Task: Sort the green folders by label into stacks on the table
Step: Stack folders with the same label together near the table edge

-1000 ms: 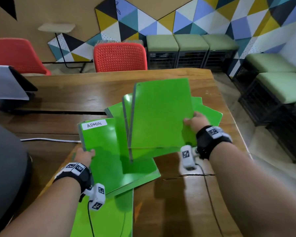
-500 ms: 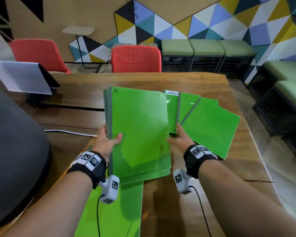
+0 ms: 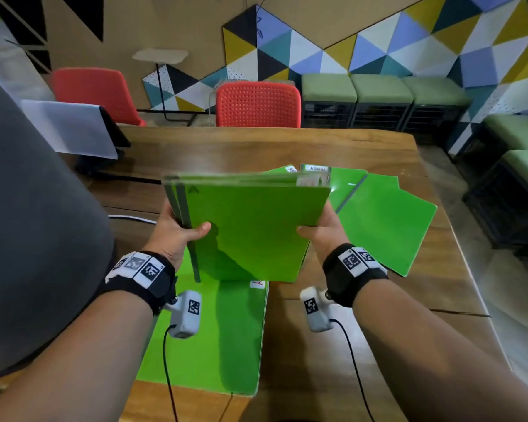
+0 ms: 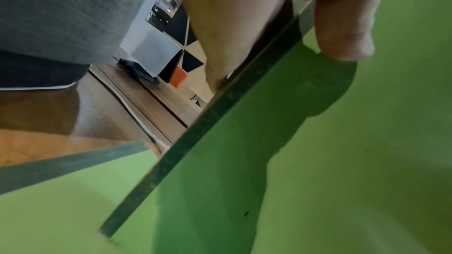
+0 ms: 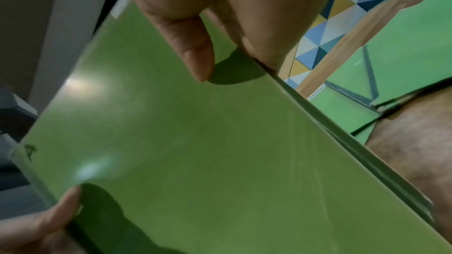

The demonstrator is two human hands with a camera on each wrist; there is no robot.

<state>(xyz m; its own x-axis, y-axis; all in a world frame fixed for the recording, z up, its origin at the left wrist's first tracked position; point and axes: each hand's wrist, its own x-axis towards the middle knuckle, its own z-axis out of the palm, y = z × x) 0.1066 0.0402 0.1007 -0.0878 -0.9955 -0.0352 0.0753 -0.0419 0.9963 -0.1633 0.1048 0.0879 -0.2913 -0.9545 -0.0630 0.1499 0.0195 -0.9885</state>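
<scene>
I hold a bundle of green folders (image 3: 250,226) tilted up above the wooden table (image 3: 256,147). My left hand (image 3: 177,229) grips its left spine edge, thumb on the front cover. My right hand (image 3: 320,229) grips the right edge the same way. The front cover carries a handwritten "A" (image 3: 192,190). In the right wrist view the held bundle (image 5: 195,142) fills the frame under my right thumb (image 5: 195,55). In the left wrist view my left thumb (image 4: 342,32) presses on the bundle's cover (image 4: 318,161). Another green folder (image 3: 214,339) lies flat below. More folders (image 3: 384,220) fan out at the right, one labelled ADMIN (image 3: 317,169).
A covered dark stand (image 3: 83,135) sits at the table's left. A white cable (image 3: 131,218) runs along the left side. Red chairs (image 3: 258,105) stand behind the table, green stools (image 3: 378,89) at the back and right. A grey mass (image 3: 28,223) fills the left foreground.
The folders I held spread out have been gathered into one bundle between both hands and lifted off the table, tilted toward me. The camera has swung left.
</scene>
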